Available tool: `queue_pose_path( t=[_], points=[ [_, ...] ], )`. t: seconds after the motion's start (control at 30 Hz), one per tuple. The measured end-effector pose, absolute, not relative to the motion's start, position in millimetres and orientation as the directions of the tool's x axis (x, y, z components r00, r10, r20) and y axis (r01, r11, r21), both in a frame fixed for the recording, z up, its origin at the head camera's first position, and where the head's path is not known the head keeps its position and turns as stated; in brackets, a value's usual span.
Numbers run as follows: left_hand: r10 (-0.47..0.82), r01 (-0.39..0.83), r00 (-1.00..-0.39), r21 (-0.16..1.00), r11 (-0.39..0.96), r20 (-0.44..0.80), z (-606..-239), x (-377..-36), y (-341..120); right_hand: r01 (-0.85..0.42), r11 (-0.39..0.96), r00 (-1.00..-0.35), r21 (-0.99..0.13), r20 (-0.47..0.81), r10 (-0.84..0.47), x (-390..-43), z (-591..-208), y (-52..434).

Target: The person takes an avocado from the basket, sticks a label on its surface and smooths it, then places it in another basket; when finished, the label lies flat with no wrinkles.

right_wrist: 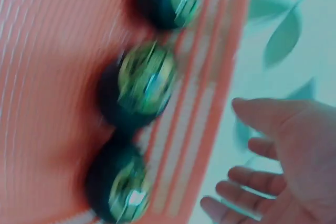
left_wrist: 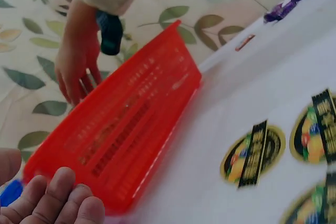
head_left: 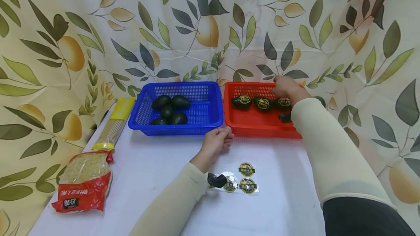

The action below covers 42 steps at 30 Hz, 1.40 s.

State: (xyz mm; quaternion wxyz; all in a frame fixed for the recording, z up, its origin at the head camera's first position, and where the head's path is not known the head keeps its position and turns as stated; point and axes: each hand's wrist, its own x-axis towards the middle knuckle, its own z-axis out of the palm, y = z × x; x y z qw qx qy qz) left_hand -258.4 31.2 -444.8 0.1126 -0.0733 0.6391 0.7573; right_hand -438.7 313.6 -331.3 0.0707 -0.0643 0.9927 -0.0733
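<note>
My right hand [head_left: 288, 88] reaches over the far rim of the red basket [head_left: 262, 131], its thumb spread from its fingers. In the right wrist view that hand [right_wrist: 294, 156] holds nothing. Inside the basket three dark green avocados [right_wrist: 113, 95] lie in a row, each bearing a gold-and-black sticker [right_wrist: 147, 77]. My left hand [head_left: 214, 144] is by the basket's near left corner, its fingers loosely bent and holding nothing. Close to the left wrist lies a clear sheet of round stickers [head_left: 247, 185], partly hidden by the black wrist camera. The blue basket [head_left: 183, 130] holds several plain avocados [head_left: 180, 102].
To the left on the white table [head_left: 137, 177] lie a yellow pack of dry noodles [head_left: 115, 123] and a red-and-clear food bag [head_left: 83, 181]. Purple-wrapped items [left_wrist: 283, 8] and a small red wrapper [left_wrist: 245, 42] lie near a table edge. A leaf-patterned cloth [head_left: 210, 46] hangs behind.
</note>
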Motion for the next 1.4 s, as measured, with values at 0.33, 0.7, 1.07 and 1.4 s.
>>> queue_pose_path(
  t=[0.33,0.7,1.07,1.4],
  points=[
    [-0.111,-0.248,-0.951,0.927,-0.281,-0.288,-447,-261,-84,-0.382,0.834,-0.909,-0.399,-0.001,-0.417,-430,-327,189],
    [-0.291,-0.238,-0.849,0.81,-0.535,-0.442,-443,-258,-201,-0.439,0.678,-0.803,-0.589,-0.081,-0.59,-427,-353,80],
    [-0.394,-0.231,-0.827,0.881,-0.413,-0.401,-437,-252,-208,-0.446,0.68,-0.802,-0.582,-0.078,-0.593,-459,-377,17],
    [-0.418,-0.243,-0.806,0.878,-0.411,-0.419,-434,-250,-209,-0.436,0.791,-0.811,-0.43,-0.194,-0.552,-475,-387,-3]
  ],
)
